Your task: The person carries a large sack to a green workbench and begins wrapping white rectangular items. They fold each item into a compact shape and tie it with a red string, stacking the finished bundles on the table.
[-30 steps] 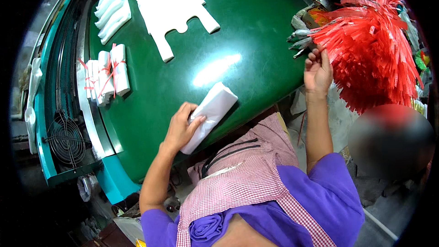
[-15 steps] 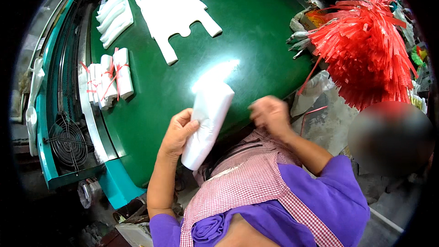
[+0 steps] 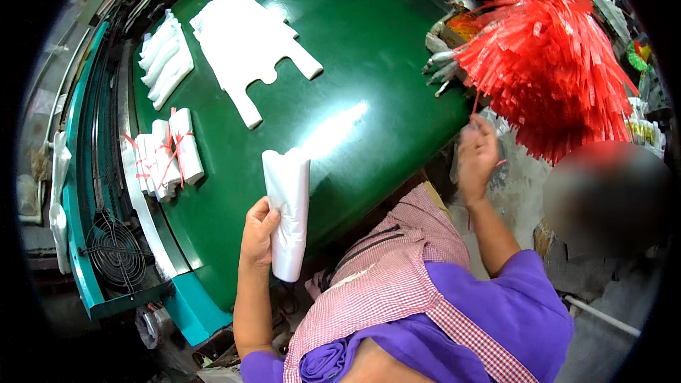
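Observation:
My left hand [image 3: 259, 232] is closed round a folded bundle of white plastic bags [image 3: 289, 223], held upright above the near edge of the green table [image 3: 369, 149]. My right hand [image 3: 478, 158], slightly blurred, is raised at the table's right side. Its fingertips close on the lower end of a red plastic strip [image 3: 476, 102] that hangs from a large bunch of red strips [image 3: 543, 64]. On the table lies a flat stack of white vest-style plastic bags [image 3: 237, 42], handles pointing toward me.
At the table's left are rolled white bundles tied with red strips [image 3: 168, 152]. Several folded white bags [image 3: 167, 59] lie beyond them. A teal machine frame [image 3: 78, 220] with a round wire guard [image 3: 115, 252] borders the left side. Grey-white plastic ends [image 3: 445, 67] sit at the right edge.
My right hand has moved right and outward to the hanging red strip. My left hand has shifted slightly left and turned the bundle more upright. The view has shifted a little.

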